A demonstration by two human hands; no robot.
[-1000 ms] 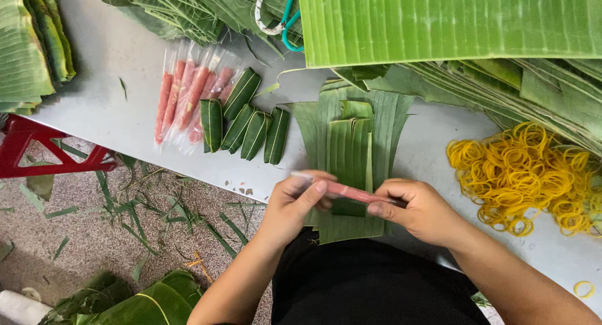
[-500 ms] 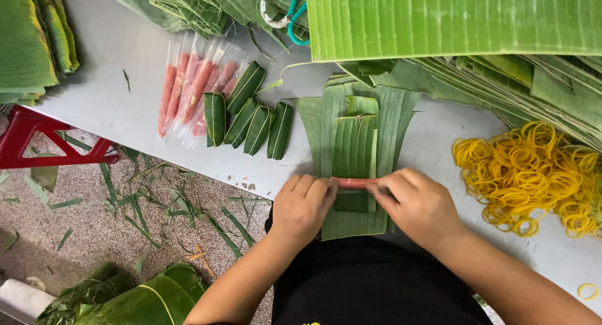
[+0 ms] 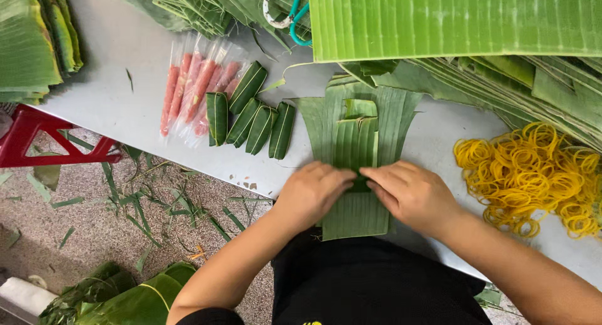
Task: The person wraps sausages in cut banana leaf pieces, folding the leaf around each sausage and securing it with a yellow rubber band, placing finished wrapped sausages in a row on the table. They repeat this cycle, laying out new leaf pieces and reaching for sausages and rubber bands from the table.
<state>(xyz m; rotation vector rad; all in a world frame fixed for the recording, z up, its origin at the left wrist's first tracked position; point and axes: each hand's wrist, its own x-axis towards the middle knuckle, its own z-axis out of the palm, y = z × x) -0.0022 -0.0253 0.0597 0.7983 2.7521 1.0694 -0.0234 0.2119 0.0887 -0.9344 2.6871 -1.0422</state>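
Currently we see both hands pressed down on a stack of banana-leaf strips (image 3: 354, 143) at the near table edge. The strips are flat, ribbed, matte green, cut roughly rectangular, layered several deep, with the near end hanging over the edge toward the torso.

Our left hand (image 3: 313, 190) lies palm down, fingers curled and pressed together, fingertips on the small dark folded leaf section at the stack's centre. Our right hand (image 3: 411, 193) mirrors it from the other side, fingers together, tips meeting the left's. Whatever is being folded in is hidden under the fingers; we cannot tell what is inside.

Surroundings:
- Four wrapped leaf parcels (image 3: 251, 115) sit left of the stack, near but apart: short, glossy dark green cylinders with pale edge lines.
- Pink sausage sticks (image 3: 194, 90) in clear plastic sleeves lie just beyond those, touching them.
- Yellow rubber bands (image 3: 533, 177) form a loose tangled heap to the right of our right hand, apart from it.
- A wide banana leaf (image 3: 451, 21), bright and finely ribbed, covers the far right of the grey table (image 3: 119, 93).
- A red stool (image 3: 37, 140) stands on a speckled floor littered with leaf scraps.
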